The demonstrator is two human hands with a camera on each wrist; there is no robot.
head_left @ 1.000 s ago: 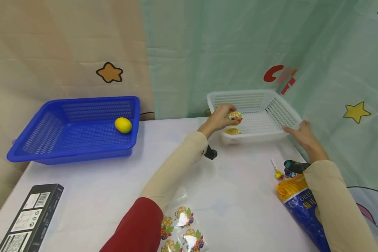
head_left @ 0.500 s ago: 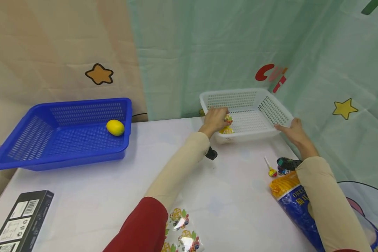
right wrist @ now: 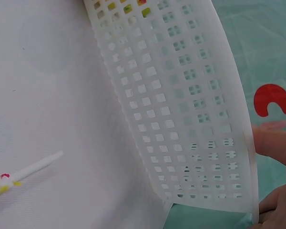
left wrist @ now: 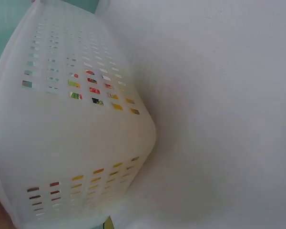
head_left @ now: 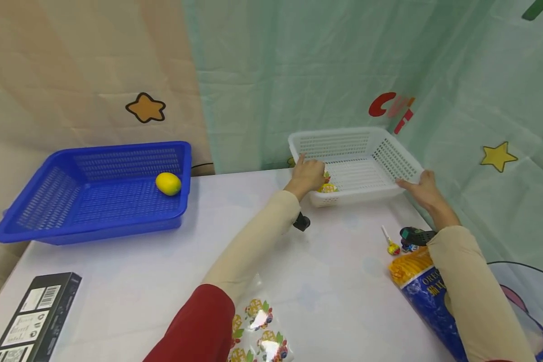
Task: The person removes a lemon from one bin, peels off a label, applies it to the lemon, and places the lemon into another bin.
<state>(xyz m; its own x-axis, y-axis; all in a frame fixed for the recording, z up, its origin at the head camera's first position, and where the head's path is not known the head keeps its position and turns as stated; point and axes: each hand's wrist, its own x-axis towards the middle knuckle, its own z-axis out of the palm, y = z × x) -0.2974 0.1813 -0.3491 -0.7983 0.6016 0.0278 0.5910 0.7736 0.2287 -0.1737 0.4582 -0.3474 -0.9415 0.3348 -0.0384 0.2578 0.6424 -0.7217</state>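
**Both hands at the white basket**

Head view: the white basket [head_left: 357, 163] sits at the far right of the bench [head_left: 163, 271], against the green backdrop. The left hand [head_left: 308, 175] rests over its near left corner with fingers relaxed and apart, holding nothing, just beside the colourful wrapped snacks [head_left: 328, 187] lying inside that corner. The right hand [head_left: 420, 185] is against the basket's right rim; whether its fingers curl round the rim cannot be told here. A lollipop [head_left: 390, 244] and a blue-and-orange packet [head_left: 423, 281] lie near the right sleeve. Well apart to the left, a blue basket [head_left: 95, 193] holds a lemon [head_left: 168, 183].

Left wrist view: the basket's corner fills the frame, snack colours showing through its slots.

Right wrist view: fingertips [right wrist: 274, 143] touch the outside of the rim, straight; the lollipop stick lies on the bench at lower left
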